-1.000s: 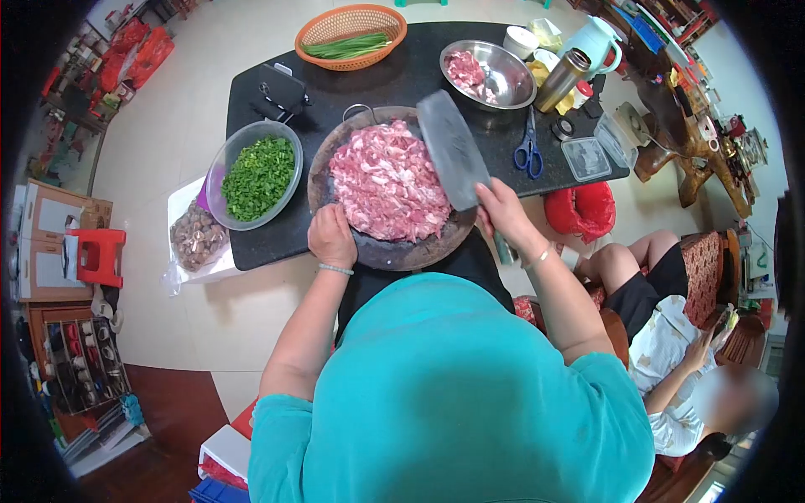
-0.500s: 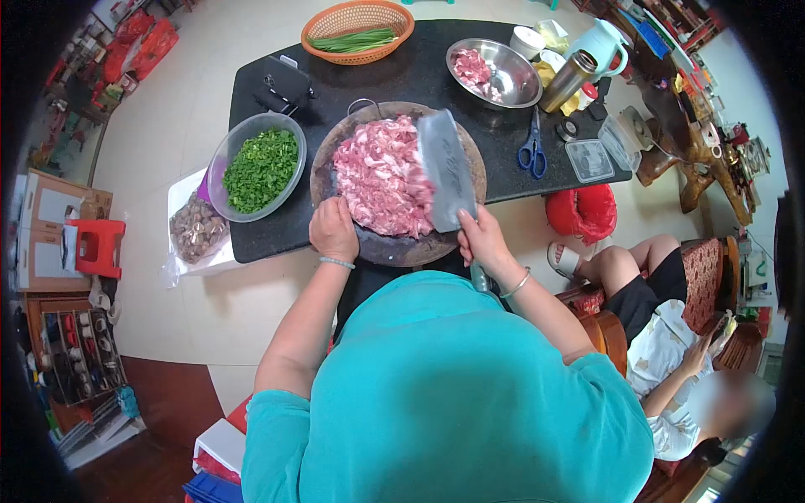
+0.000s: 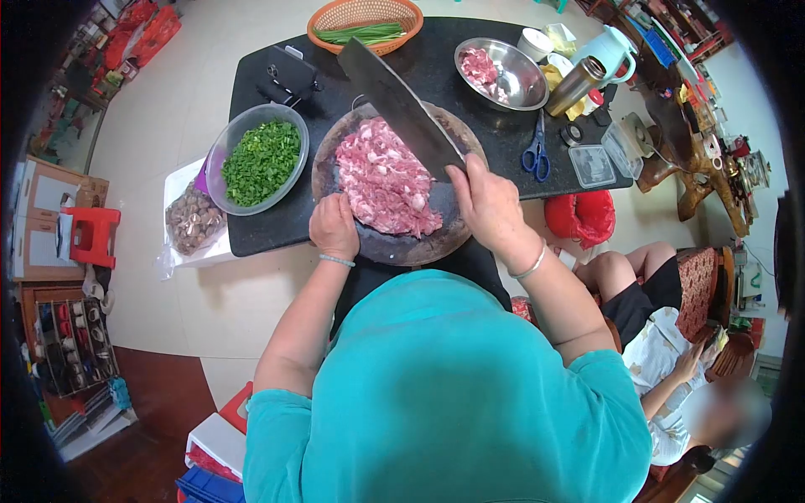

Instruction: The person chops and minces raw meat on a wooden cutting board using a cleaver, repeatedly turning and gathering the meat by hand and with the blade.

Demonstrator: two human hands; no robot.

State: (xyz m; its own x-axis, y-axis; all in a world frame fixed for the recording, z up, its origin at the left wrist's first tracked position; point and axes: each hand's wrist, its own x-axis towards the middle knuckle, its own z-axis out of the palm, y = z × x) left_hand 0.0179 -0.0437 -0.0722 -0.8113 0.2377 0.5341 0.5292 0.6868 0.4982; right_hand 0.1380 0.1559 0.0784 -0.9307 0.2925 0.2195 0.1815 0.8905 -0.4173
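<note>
Chopped pinkish meat (image 3: 384, 180) lies in a heap on a round cutting board (image 3: 444, 239) at the table's front edge. My right hand (image 3: 490, 205) is closed round the handle of a wide cleaver (image 3: 402, 105), whose blade is raised over the board's upper right and points to the upper left. At the board's left rim rests my left hand (image 3: 334, 226), its fingers curled in; whether they grip the rim is hidden. Chopped greens (image 3: 261, 163) fill a clear bowl (image 3: 302, 168) left of the board.
The dark table (image 3: 251, 235) also bears an orange basket (image 3: 407, 17), a steel bowl (image 3: 528, 80), scissors (image 3: 537, 155), a metal flask (image 3: 579, 84) and a black case (image 3: 289, 75). A bag (image 3: 194, 220) sits at the left. A person (image 3: 662, 369) sits at the right.
The cleaver has swung up off the meat, its tip now to the upper left. My right hand has risen with it. My left hand has stayed at the board's left rim.
</note>
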